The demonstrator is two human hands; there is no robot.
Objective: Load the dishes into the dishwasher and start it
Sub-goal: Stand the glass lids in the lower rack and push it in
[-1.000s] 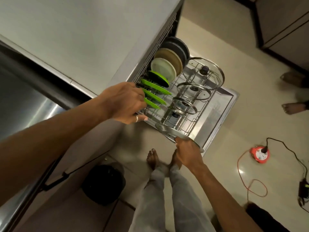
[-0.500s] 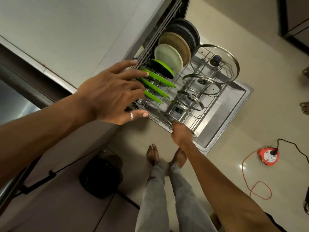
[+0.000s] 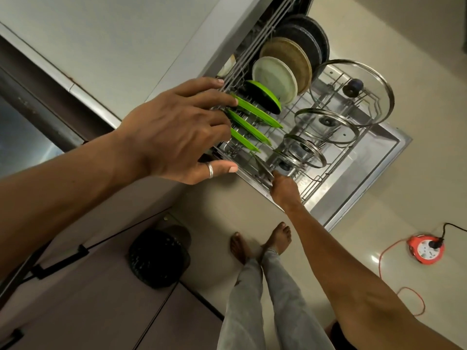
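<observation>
Head view, looking down at an open dishwasher. The door (image 3: 366, 178) lies flat, with the rack (image 3: 312, 185) drawn out over it.

Left hand (image 3: 177, 132): reaches across from the counter (image 3: 101, 46). Its fingers are straight and spread, with the tips at the rack's near wires, touching the green plates (image 3: 252, 127). A ring (image 3: 210, 170) sits on the thumb.

Right hand (image 3: 284, 189): at the rack's front edge, gripping the rim of a steel lid (image 3: 262, 168) that stands tilted in the wires. The thumb lies against the lid, and the other fingers are hidden behind the hand.

Load: four green plates stand on edge in a row. Behind them stand a white plate (image 3: 275, 79), a tan plate (image 3: 290, 56) and dark plates (image 3: 310, 34). Beside these rows three glass lids lean in line: large (image 3: 366, 72), medium (image 3: 328, 125) and small (image 3: 303, 150).

Floor: the person's bare feet (image 3: 278, 238) are just below the door. A black bin (image 3: 159, 258) stands by the cabinets, and an orange cord reel (image 3: 425, 248) lies well apart to the right.
</observation>
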